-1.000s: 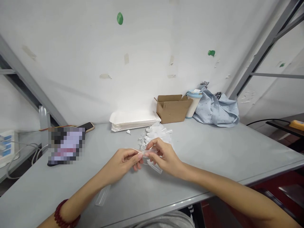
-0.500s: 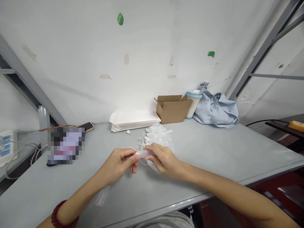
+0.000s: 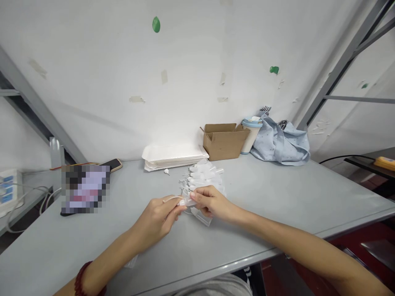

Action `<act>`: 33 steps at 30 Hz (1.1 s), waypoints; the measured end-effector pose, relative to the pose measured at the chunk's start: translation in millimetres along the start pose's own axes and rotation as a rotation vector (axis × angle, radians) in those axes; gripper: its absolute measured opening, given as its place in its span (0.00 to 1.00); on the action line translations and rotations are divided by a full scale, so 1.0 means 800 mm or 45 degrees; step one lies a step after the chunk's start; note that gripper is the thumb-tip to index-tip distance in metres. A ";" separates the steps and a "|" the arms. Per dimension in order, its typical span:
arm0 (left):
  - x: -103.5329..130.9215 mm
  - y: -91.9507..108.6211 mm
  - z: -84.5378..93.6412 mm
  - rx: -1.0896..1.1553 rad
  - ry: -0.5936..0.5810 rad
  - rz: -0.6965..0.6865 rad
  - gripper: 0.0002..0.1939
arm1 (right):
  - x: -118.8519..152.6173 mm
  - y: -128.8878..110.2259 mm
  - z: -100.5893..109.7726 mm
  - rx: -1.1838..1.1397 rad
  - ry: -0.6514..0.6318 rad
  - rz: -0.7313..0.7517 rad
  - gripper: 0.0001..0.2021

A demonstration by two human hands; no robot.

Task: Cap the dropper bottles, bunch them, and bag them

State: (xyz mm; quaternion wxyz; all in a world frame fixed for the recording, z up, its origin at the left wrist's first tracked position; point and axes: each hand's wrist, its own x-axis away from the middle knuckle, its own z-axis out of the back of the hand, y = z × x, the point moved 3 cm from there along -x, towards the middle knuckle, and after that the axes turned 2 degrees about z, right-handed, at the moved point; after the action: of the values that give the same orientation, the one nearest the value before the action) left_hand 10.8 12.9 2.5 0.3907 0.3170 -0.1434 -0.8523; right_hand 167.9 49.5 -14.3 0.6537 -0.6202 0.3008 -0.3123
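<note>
My left hand (image 3: 165, 216) pinches a small white plug (image 3: 182, 202) with a thin white cord on it. The fingers of my right hand (image 3: 211, 201) are closed on a translucent tube (image 3: 189, 200), whose end meets the plug. Just behind my hands lies a pile of translucent white pieces (image 3: 205, 174). A clear piece (image 3: 202, 216) lies under my right hand. Part of another clear piece (image 3: 131, 262) shows beside my left forearm.
Along the wall stand a stack of white envelopes (image 3: 174, 158), an open cardboard box (image 3: 224, 144), a lidded cup (image 3: 250, 137) and a light blue bag (image 3: 282, 144). A small white part (image 3: 166, 171) lies before the envelopes. Phones (image 3: 115, 164) rest at the left.
My left hand has turned and shifted slightly right, with the cord now over its fingers. My right fingers have changed their hold on the tube. The left forearm covers more of the clear piece.
</note>
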 end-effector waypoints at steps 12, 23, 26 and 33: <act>-0.005 -0.005 0.008 0.708 -0.398 0.476 0.18 | 0.018 -0.010 -0.008 1.188 0.240 1.015 0.12; 0.002 0.001 0.000 -0.176 -0.113 -0.045 0.18 | 0.013 -0.011 -0.005 1.142 0.130 0.682 0.12; 0.005 0.001 -0.004 -0.523 0.004 -0.263 0.15 | 0.011 -0.019 -0.004 0.979 0.075 0.456 0.13; 0.010 0.007 -0.011 -0.875 0.087 -0.463 0.10 | 0.004 -0.012 0.003 0.539 -0.079 0.019 0.21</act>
State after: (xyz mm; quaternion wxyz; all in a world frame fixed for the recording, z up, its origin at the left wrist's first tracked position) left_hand 15.7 3.5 -4.4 0.3213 0.2160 0.2221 -0.8949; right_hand 171.6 48.5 -4.6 0.7807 -0.4762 0.2127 -0.3443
